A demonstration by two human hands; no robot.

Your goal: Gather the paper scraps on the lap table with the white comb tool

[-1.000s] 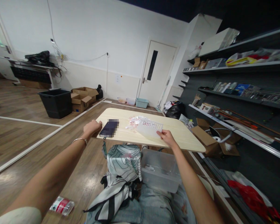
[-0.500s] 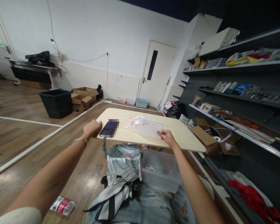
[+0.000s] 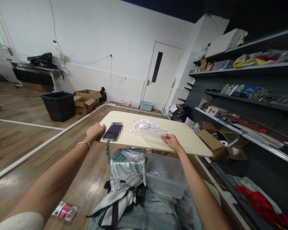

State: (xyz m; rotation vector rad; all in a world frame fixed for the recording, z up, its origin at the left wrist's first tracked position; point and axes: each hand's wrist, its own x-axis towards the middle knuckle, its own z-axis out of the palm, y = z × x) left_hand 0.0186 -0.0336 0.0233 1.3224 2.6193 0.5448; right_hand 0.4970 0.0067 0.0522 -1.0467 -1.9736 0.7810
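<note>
White sheet [image 3: 151,134], slotted along its far edge, and the right hand [image 3: 171,141] has it, thumb and fingers pinched on the near right corner! It's above the pale table [image 3: 189,137], its far side overlapping, from this angle, the loose pile [image 3: 144,123] of small white and pinkish bits; whether it touches the top, I cannot tell. Across to the left hand [image 3: 96,130]: fingers bent at the table's left edge, just beside the dark phone [image 3: 111,132], gripping or merely resting, impossible to tell. Below, a clear tub [image 3: 166,182] beside patterned cloth [image 3: 127,169], and a bottle [image 3: 65,211] lying on the floor [image 3: 86,175].
</note>
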